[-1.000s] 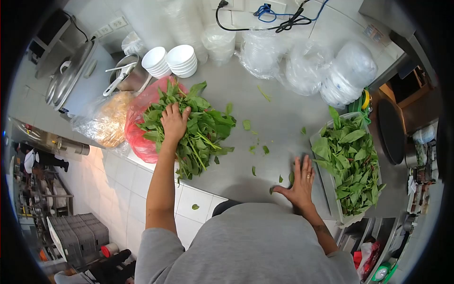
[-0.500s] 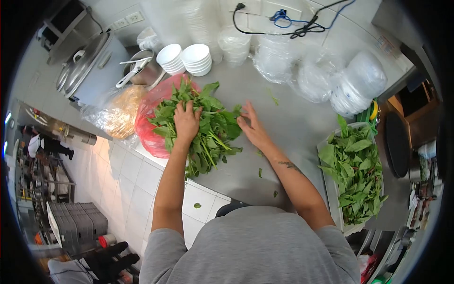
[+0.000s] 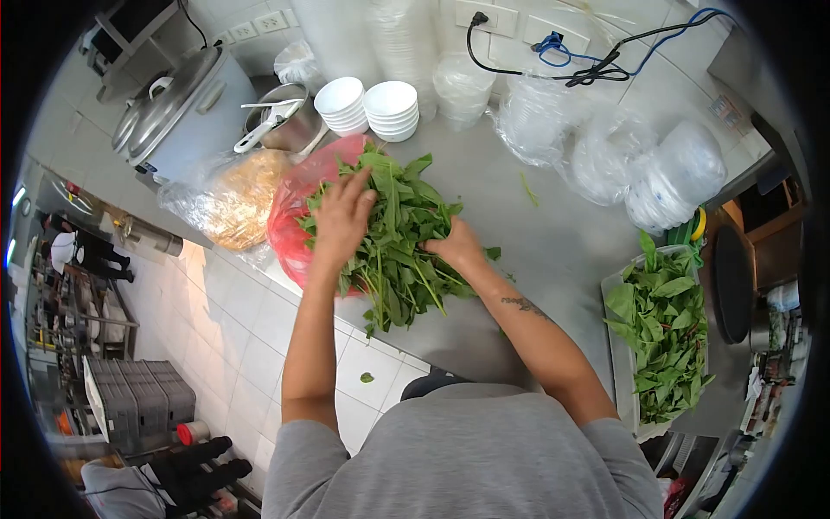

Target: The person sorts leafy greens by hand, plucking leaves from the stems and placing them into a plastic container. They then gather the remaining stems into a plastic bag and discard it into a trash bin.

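Observation:
A heap of leafy green stems (image 3: 398, 251) lies on the steel counter, partly over a red plastic bag (image 3: 290, 227). My left hand (image 3: 344, 221) rests on the upper left of the heap, its fingers spread. At the heap's right side, my right hand (image 3: 458, 246) has its fingers curled in among the leaves; their tips are hidden. To the right stands a clear plastic container (image 3: 611, 346) full of picked green leaves (image 3: 661, 333).
Stacked white bowls (image 3: 391, 108), a metal pot (image 3: 290, 130) with utensils, a bag of yellowish food (image 3: 246, 203) and a large lidded cooker (image 3: 186, 108) stand at back left. Wrapped plastic containers (image 3: 605, 156) line the back wall. Two people are at far left.
My right hand has moved left from the bare counter into the leaves. My left hand has lifted slightly, with its fingers spread. The camera view has shifted a little.

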`<control>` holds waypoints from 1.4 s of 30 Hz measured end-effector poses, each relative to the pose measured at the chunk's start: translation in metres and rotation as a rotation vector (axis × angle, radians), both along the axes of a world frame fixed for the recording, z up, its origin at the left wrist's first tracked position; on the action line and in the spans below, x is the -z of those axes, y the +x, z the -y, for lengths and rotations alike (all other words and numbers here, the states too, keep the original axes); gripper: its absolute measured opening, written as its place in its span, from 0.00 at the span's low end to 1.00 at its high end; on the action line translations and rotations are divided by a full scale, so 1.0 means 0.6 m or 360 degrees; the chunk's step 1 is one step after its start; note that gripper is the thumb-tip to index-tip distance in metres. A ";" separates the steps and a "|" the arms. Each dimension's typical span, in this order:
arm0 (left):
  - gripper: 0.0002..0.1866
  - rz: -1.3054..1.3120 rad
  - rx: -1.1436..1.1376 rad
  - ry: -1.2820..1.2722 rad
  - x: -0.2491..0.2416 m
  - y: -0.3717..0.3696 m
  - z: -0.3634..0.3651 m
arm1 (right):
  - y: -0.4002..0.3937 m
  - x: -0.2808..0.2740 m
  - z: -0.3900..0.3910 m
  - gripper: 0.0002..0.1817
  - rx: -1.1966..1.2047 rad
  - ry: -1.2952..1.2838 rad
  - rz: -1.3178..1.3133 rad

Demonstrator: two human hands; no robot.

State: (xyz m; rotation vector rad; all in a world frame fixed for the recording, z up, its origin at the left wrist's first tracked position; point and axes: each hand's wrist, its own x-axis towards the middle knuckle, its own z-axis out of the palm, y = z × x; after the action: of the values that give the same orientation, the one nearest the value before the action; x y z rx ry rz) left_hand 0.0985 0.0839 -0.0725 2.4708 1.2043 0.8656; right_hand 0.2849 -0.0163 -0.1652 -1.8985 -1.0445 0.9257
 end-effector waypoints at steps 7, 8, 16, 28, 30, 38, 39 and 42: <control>0.17 -0.0407 -0.1154 -0.0334 0.064 -0.182 -0.068 | -0.014 -0.052 0.008 0.32 0.0067 0.0072 0.0029; 0.16 -0.0210 -0.0937 -0.0398 0.087 -0.195 -0.067 | -0.018 -0.056 0.010 0.32 0.0068 0.0105 0.0023; 0.19 0.0368 0.0281 -0.0315 0.007 -0.045 -0.044 | -0.050 -0.093 0.002 0.31 -0.0165 0.0297 0.0396; 0.30 -0.0717 0.0018 -0.0425 0.066 0.081 0.011 | -0.003 -0.081 0.043 0.38 -0.0025 0.0303 -0.0365; 0.29 -0.0709 0.0074 -0.0360 0.070 0.076 0.011 | 0.077 -0.037 0.033 0.38 0.0108 0.0344 0.0670; 0.31 -0.0627 0.0156 -0.0052 0.105 0.074 0.024 | 0.146 0.046 0.039 0.33 0.0068 0.0343 0.1080; 0.31 -0.0595 0.0162 -0.0071 0.106 0.076 0.030 | 0.100 0.047 0.042 0.33 -0.0031 0.0491 0.0864; 0.33 -0.0463 0.0167 -0.0139 0.107 0.086 0.050 | -0.020 -0.015 0.062 0.39 -0.0007 0.0399 0.0398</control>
State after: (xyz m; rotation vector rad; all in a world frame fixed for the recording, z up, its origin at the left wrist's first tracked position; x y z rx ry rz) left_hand 0.1500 0.0536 -0.1368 2.6244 1.1578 0.4269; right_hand 0.2727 -0.0534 -0.1561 -1.8296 -1.2487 0.5385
